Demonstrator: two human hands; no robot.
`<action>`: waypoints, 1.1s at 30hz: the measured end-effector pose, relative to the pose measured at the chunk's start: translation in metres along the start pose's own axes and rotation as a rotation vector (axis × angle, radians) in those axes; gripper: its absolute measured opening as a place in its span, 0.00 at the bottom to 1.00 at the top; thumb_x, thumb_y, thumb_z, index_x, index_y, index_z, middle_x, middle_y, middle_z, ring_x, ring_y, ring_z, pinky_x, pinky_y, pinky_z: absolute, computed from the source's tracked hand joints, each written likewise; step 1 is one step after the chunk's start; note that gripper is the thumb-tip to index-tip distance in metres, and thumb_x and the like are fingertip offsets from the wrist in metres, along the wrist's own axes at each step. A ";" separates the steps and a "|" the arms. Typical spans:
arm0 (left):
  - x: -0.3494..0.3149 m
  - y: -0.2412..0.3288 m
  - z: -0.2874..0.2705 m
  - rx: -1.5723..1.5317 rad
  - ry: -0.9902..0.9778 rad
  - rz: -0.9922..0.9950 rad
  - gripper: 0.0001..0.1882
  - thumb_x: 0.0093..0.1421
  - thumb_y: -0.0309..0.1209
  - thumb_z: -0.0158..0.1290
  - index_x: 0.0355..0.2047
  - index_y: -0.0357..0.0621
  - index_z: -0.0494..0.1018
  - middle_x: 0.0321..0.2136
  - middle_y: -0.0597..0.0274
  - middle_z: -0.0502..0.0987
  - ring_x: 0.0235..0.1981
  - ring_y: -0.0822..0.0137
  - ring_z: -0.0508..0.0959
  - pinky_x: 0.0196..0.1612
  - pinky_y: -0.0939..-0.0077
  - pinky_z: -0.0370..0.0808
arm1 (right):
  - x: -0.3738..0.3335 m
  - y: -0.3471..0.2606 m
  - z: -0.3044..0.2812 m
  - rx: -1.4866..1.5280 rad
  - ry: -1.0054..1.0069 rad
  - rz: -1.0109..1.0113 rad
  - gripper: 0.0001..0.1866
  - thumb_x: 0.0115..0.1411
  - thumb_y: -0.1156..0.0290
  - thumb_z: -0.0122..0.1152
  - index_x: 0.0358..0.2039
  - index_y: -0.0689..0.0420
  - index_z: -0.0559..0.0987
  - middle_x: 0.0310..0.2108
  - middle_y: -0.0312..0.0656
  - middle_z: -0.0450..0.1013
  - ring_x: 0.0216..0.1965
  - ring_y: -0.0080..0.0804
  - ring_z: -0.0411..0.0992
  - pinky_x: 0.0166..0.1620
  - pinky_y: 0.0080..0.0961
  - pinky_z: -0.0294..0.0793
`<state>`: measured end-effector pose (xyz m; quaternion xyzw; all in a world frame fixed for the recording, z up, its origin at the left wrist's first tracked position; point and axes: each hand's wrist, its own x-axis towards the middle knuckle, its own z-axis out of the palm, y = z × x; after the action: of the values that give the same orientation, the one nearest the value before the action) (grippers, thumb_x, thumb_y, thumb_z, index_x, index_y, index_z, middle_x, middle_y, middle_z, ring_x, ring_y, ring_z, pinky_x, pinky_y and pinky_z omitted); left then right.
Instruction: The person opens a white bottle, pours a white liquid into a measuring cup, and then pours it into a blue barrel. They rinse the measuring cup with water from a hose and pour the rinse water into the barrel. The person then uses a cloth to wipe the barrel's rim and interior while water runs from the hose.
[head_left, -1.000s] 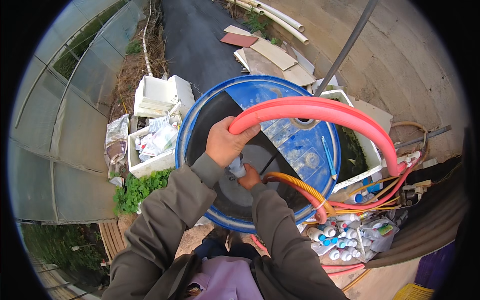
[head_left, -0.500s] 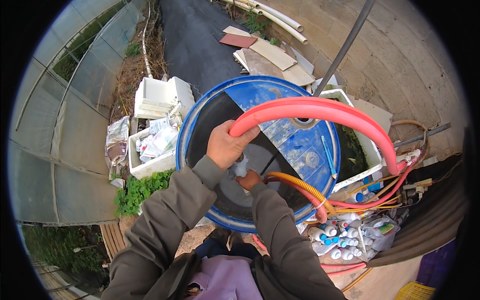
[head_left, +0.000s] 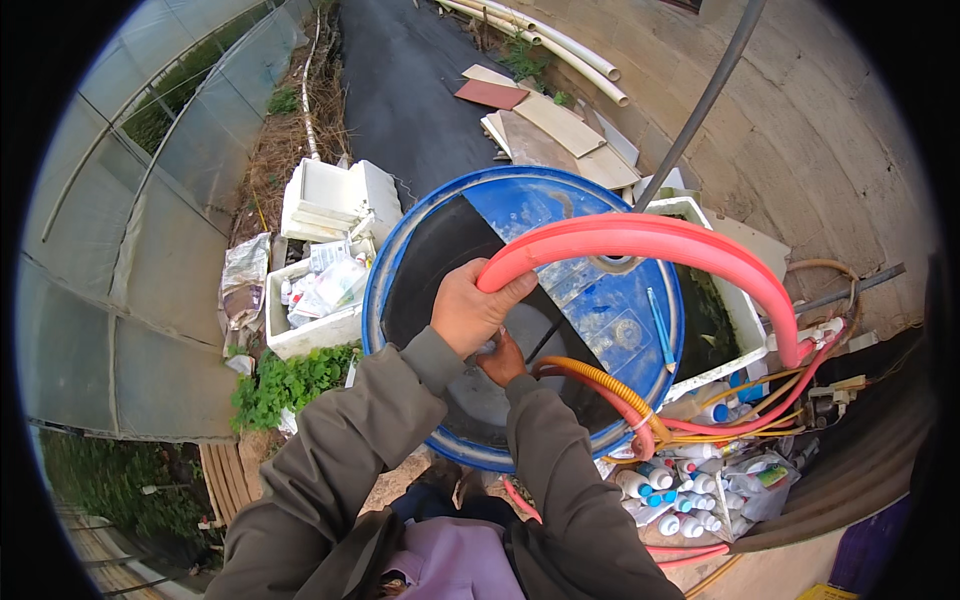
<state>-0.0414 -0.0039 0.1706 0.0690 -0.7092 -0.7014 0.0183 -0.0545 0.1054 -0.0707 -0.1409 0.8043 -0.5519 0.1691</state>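
Observation:
My left hand (head_left: 470,310) is wrapped round the end of a thick pink hose (head_left: 640,232), which arcs up to the right over a blue barrel (head_left: 520,190). Half of the barrel's top is cut away, and greyish liquid (head_left: 478,408) shows inside. Just below the left hand, my right hand (head_left: 503,362) reaches into that opening with curled fingers. A small pale thing shows at its fingertips, mostly hidden by the left hand. Over the barrel's near right rim, beside my right forearm, run a yellow ribbed hose (head_left: 600,380) and a second pink hose (head_left: 622,403).
A blue pen-like stick (head_left: 661,330) lies on the barrel top. White foam boxes (head_left: 300,338) stand left, near a green plant (head_left: 290,385). A foam tub of dark water (head_left: 745,330) adjoins on the right, with several white bottles (head_left: 690,500) below. A grey pole (head_left: 700,105) slants behind.
The view has shifted slightly, so the scene sits lower and to the right. White foamy liquid seen between my hands before is now mostly out of sight; the right hand sits closer under the left.

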 end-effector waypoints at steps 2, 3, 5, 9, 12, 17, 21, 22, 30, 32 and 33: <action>-0.001 -0.006 0.000 -0.026 -0.014 -0.003 0.23 0.58 0.49 0.67 0.36 0.38 0.78 0.24 0.68 0.76 0.25 0.76 0.74 0.29 0.76 0.72 | 0.002 0.002 0.002 0.052 0.009 0.057 0.36 0.48 0.72 0.69 0.60 0.60 0.68 0.54 0.52 0.74 0.58 0.51 0.71 0.59 0.37 0.69; -0.001 -0.009 0.000 -0.006 0.000 -0.006 0.24 0.58 0.49 0.67 0.36 0.38 0.78 0.24 0.67 0.76 0.25 0.76 0.74 0.29 0.75 0.72 | 0.004 0.004 0.002 0.017 -0.004 0.093 0.36 0.48 0.73 0.68 0.59 0.60 0.69 0.54 0.51 0.74 0.58 0.50 0.71 0.59 0.36 0.69; 0.000 -0.016 -0.002 0.002 0.012 0.010 0.24 0.58 0.49 0.67 0.36 0.38 0.78 0.24 0.66 0.76 0.24 0.75 0.75 0.29 0.74 0.72 | 0.006 0.010 0.005 0.038 -0.028 0.107 0.35 0.50 0.73 0.68 0.59 0.60 0.69 0.53 0.51 0.74 0.58 0.48 0.72 0.59 0.34 0.69; 0.003 -0.030 -0.007 0.116 0.039 -0.021 0.25 0.58 0.50 0.67 0.35 0.37 0.78 0.24 0.64 0.77 0.25 0.74 0.75 0.30 0.73 0.73 | 0.010 0.023 0.016 0.108 -0.036 -0.085 0.33 0.51 0.75 0.68 0.58 0.60 0.70 0.52 0.49 0.75 0.55 0.41 0.73 0.56 0.32 0.70; 0.005 -0.036 -0.007 0.119 0.070 0.023 0.25 0.58 0.50 0.67 0.35 0.37 0.78 0.24 0.63 0.77 0.26 0.74 0.75 0.30 0.72 0.73 | 0.010 0.028 0.019 0.087 -0.088 -0.053 0.31 0.51 0.74 0.68 0.57 0.60 0.71 0.52 0.46 0.75 0.55 0.37 0.73 0.56 0.33 0.70; 0.005 -0.038 -0.009 0.126 0.073 0.027 0.24 0.57 0.49 0.67 0.35 0.38 0.78 0.25 0.64 0.77 0.27 0.74 0.75 0.32 0.73 0.73 | 0.005 0.026 0.015 0.448 -0.108 0.179 0.31 0.52 0.71 0.68 0.57 0.61 0.72 0.48 0.46 0.77 0.52 0.38 0.75 0.54 0.33 0.72; 0.005 -0.037 -0.011 0.093 0.088 0.016 0.24 0.57 0.50 0.67 0.36 0.38 0.79 0.26 0.64 0.77 0.27 0.74 0.75 0.32 0.73 0.73 | 0.001 0.015 0.011 0.130 0.004 0.026 0.31 0.52 0.69 0.69 0.57 0.62 0.72 0.46 0.51 0.77 0.50 0.43 0.76 0.54 0.34 0.72; 0.004 -0.036 -0.011 0.116 0.103 0.059 0.24 0.57 0.50 0.67 0.35 0.38 0.79 0.26 0.64 0.77 0.27 0.74 0.75 0.32 0.73 0.73 | 0.001 0.011 0.012 0.055 -0.035 0.102 0.31 0.52 0.68 0.69 0.56 0.62 0.72 0.47 0.52 0.77 0.50 0.45 0.76 0.54 0.35 0.72; -0.005 -0.018 -0.005 0.051 0.058 -0.044 0.24 0.57 0.50 0.68 0.36 0.39 0.79 0.28 0.63 0.79 0.30 0.73 0.77 0.34 0.73 0.74 | -0.006 -0.007 0.001 -0.257 -0.132 0.280 0.34 0.51 0.65 0.69 0.57 0.65 0.71 0.52 0.60 0.74 0.56 0.53 0.73 0.58 0.38 0.70; -0.006 -0.012 -0.005 0.105 0.065 -0.016 0.24 0.56 0.50 0.68 0.36 0.40 0.79 0.29 0.61 0.79 0.30 0.71 0.78 0.34 0.72 0.75 | -0.005 -0.005 0.001 -0.109 -0.035 0.060 0.39 0.49 0.68 0.70 0.61 0.63 0.67 0.55 0.57 0.74 0.59 0.53 0.71 0.61 0.37 0.69; -0.007 -0.010 -0.004 0.099 0.066 -0.012 0.24 0.56 0.50 0.68 0.36 0.40 0.79 0.29 0.61 0.80 0.30 0.71 0.78 0.35 0.72 0.75 | -0.004 -0.004 0.002 -0.134 -0.087 0.138 0.40 0.49 0.68 0.70 0.62 0.63 0.67 0.55 0.56 0.74 0.60 0.52 0.70 0.61 0.36 0.68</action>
<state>-0.0334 -0.0073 0.1615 0.0969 -0.7418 -0.6627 0.0341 -0.0503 0.1040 -0.0672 -0.1200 0.8390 -0.4775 0.2316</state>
